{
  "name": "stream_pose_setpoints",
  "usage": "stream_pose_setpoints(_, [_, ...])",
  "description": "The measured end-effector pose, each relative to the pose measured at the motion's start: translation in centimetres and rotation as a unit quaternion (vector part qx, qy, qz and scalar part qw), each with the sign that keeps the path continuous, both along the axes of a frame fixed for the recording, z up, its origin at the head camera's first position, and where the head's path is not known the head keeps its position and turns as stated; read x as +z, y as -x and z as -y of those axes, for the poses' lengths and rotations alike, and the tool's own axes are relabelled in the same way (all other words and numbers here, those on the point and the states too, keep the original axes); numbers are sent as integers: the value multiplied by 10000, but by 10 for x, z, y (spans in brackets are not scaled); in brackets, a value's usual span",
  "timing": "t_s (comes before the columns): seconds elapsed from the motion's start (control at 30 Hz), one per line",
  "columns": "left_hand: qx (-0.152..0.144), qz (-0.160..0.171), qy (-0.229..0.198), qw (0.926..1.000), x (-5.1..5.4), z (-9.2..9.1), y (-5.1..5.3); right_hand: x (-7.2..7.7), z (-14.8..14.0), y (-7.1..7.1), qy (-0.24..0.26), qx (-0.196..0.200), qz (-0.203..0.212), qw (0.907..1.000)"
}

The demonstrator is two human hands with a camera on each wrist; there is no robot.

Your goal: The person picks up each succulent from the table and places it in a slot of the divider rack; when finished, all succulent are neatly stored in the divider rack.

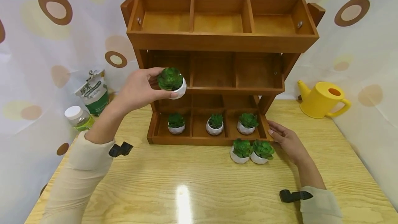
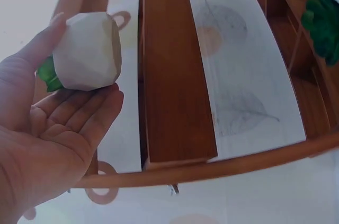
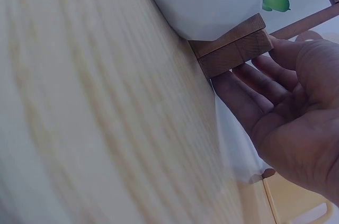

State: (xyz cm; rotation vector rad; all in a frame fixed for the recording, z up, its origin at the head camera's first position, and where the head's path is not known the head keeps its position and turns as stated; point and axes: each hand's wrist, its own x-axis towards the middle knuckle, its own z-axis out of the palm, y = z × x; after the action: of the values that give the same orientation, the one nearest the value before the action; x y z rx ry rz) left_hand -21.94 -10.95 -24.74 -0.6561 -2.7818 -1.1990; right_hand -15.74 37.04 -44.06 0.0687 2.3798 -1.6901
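In the head view my left hand (image 1: 140, 87) holds a small potted succulent (image 1: 171, 79) in front of the middle tier's left end. Thumb and fingers pinch the white faceted pot (image 2: 89, 52). The brown wooden plant shelf (image 1: 222, 42) has three tiers, each split into three compartments. Its bottom tier holds a succulent in the left (image 1: 176, 123), middle (image 1: 215, 124) and right (image 1: 247, 123) compartments. My right hand (image 1: 287, 142) grips the bottom tier's right front corner (image 3: 238, 49), thumb on the edge and fingers along the outer side. Two more potted succulents (image 1: 239, 150) (image 1: 262, 151) stand on the table before that corner.
A yellow watering can (image 1: 321, 99) stands right of the shelf on the wooden table (image 1: 149, 186). At the left are a white-capped bottle (image 1: 77, 117) and a green-and-white bag (image 1: 94, 94). A patterned curtain (image 1: 84, 37) hangs behind.
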Motion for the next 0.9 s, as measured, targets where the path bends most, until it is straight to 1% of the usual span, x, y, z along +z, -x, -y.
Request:
stream_pose_setpoints(0.13, [112,-134,30,9998,3,3,10,-1,0,0,7,-10,39,10000])
stream_pose_setpoints(0.27, [288,-290,190,9990,5,5,22,-1,1,0,6,-21,50,10000])
stream_pose_setpoints(0.37, [430,-253,303,9983,6,5,30,-2,1,-1,5,-14,34,10000])
stream_pose_setpoints(0.53, [566,-146,448,9973,4,5,40,-3,2,-1,-12,5,24,10000])
stream_pose_setpoints(0.73, [597,-179,801,9948,-1,4,50,-2,1,0,-139,28,61,9999])
stream_pose_setpoints(0.9, [486,-284,799,9952,-1,-2,56,-2,0,-1,-84,7,-22,10000])
